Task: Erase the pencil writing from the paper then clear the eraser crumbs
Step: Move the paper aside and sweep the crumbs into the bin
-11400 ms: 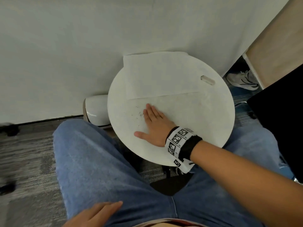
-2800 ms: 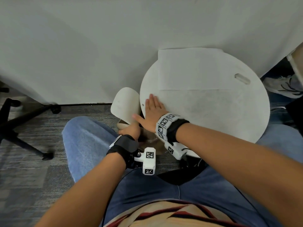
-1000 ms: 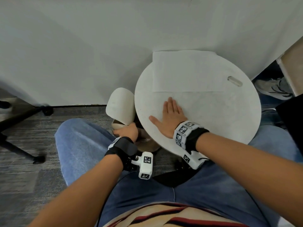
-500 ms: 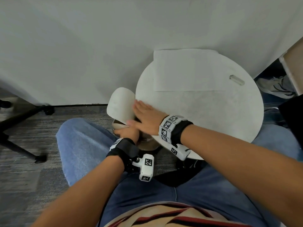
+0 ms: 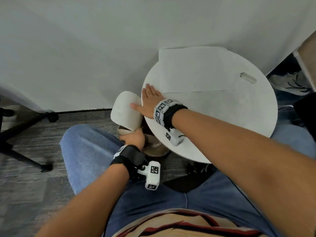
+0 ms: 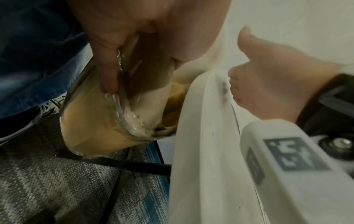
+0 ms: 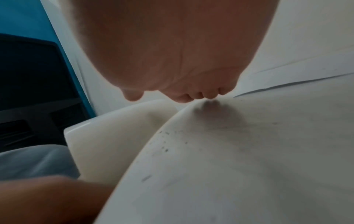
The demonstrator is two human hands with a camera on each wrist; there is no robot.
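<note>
- Since half a second ago, right hand (image 5: 150, 101) has gone from over the bin mouth back onto the round table (image 5: 222, 117), fingers straight and flat at its left edge, thumb out over the lid.
- Left hand (image 5: 132, 138) curls round the rim and clear liner of the small bin (image 6: 107, 115), holding its mouth just under the table's left edge, beside the raised white lid (image 5: 125, 112).
- Eraser crumbs (image 7: 164, 145) lie as dark specks on the table just inside that edge, near the right hand's heel.
- Paper (image 5: 196, 71) sits at the table's far edge, well apart from the hands; no pencil marks can be made out on it.
- Risk, as I judge it: a fast or oblique sweep would flick crumbs past the bin onto the carpet or jeans.
- If the left hand lets the bin drop away from the edge, a gap would open and crumbs would fall through.
- The raised lid could also catch crumbs.
</note>
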